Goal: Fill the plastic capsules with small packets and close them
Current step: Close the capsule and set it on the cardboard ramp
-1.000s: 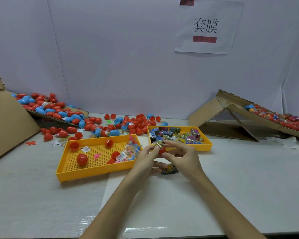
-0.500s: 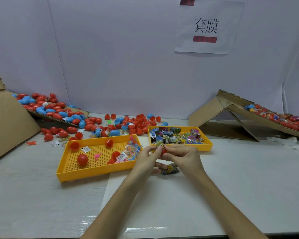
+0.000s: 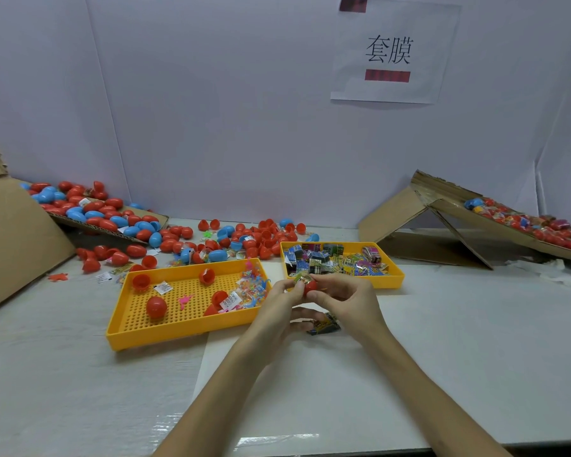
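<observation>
Together left hand (image 3: 277, 305), right hand (image 3: 350, 301) pinch red capsule (image 3: 310, 285), forearms converging.

The white tabletop (image 3: 475, 341) carries two yellow trays, the left tray (image 3: 165, 334) nearer than the right tray (image 3: 389, 282). Loose red and blue capsules (image 3: 136, 250) lie scattered behind them. Cardboard ramps stand at the left (image 3: 17, 239) and right (image 3: 406, 219). A paper sheet (image 3: 310, 390) lies mid-front, a packet (image 3: 325, 326) on it.

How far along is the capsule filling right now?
Done, apparently: capsules heaped on the right cardboard ramp. In hand: the right hand holds a red capsule while the left hand pinches a packet against it. Left: many loose capsules at the back, plus a tray of packets.
</observation>
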The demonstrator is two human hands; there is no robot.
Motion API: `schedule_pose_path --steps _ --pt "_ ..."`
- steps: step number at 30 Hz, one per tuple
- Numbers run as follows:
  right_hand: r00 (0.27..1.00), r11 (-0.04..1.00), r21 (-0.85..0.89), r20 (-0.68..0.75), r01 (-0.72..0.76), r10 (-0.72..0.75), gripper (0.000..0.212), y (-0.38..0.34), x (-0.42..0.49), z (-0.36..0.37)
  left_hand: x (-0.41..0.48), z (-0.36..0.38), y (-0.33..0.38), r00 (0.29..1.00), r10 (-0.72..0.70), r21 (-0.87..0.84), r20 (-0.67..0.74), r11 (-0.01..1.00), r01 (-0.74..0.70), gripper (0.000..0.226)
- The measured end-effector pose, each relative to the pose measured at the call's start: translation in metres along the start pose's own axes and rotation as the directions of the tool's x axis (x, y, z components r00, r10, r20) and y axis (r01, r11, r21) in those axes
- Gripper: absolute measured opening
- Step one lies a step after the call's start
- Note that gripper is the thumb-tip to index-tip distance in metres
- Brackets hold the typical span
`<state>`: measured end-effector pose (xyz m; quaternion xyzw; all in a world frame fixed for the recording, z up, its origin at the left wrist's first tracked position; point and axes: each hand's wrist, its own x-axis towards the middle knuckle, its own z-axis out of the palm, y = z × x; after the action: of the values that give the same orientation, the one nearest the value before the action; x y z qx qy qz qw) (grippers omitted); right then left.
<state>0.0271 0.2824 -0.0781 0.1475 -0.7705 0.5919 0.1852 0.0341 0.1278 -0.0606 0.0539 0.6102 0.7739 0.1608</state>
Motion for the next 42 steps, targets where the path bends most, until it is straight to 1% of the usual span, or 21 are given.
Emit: schedule_pose_path --steps 2,5,11,20,27,29,31,34,37,42 --pt "1.0 1.0 -0.008 -0.012 0.009 -0.009 0.035 0.0002 -0.0001 -0.0004 -0.0003 0.0002 0.0007 1.0 -0.007 -0.011 0.026 1.0 0.007 0.03" --pt "0.999 0.999 -0.017 -0.012 0.034 -0.034 0.038 0.0015 0.0 -0.0004 -0.0013 0.0 -0.0002 1.0 -0.001 -0.004 0.008 1.0 0.001 0.03" --pt "0.999 0.999 -0.004 -0.001 0.035 -0.035 0.031 0.006 -0.0011 -0.0019 -0.0006 -0.0006 -0.0042 1.0 0.007 -0.018 -0.003 1.0 -0.007 0.03" --pt "0.999 0.997 -0.069 0.018 0.029 -0.028 0.023 0.0052 -0.0035 -0.0027 0.0003 0.0005 -0.0059 0.999 0.016 0.0 -0.031 1.0 -0.016 0.035" --pt "0.999 0.992 -0.115 0.002 0.048 -0.049 0.023 0.0031 -0.0053 -0.0012 0.0007 -0.0006 -0.007 0.999 0.008 0.012 -0.045 1.0 -0.008 0.036" --pt "0.997 0.987 -0.139 -0.015 0.076 -0.079 0.024 0.0028 -0.0056 0.0002 0.0009 -0.0009 -0.0065 0.999 0.01 0.002 -0.04 1.0 -0.01 0.037" --pt "0.992 0.98 -0.165 -0.037 0.114 -0.121 0.03 0.0021 -0.0054 0.0024 0.0012 -0.0007 -0.0053 0.999 0.015 -0.022 -0.028 1.0 -0.016 0.036" --pt "0.995 0.988 -0.129 -0.049 0.082 -0.089 0.042 0.0007 -0.0039 0.0037 0.0001 0.0017 -0.0034 0.999 0.027 -0.043 0.027 0.999 -0.025 0.033" --pt "0.991 0.98 -0.169 -0.068 0.106 -0.119 0.038 0.0023 -0.0032 0.0033 -0.0019 0.0034 -0.0024 0.997 0.018 -0.041 0.07 0.999 -0.015 0.031" --pt "0.983 0.962 -0.218 -0.042 0.166 -0.179 0.039 0.0031 -0.0036 0.0046 -0.0026 0.0002 -0.0018 0.997 0.055 -0.011 0.057 0.998 -0.055 0.025"
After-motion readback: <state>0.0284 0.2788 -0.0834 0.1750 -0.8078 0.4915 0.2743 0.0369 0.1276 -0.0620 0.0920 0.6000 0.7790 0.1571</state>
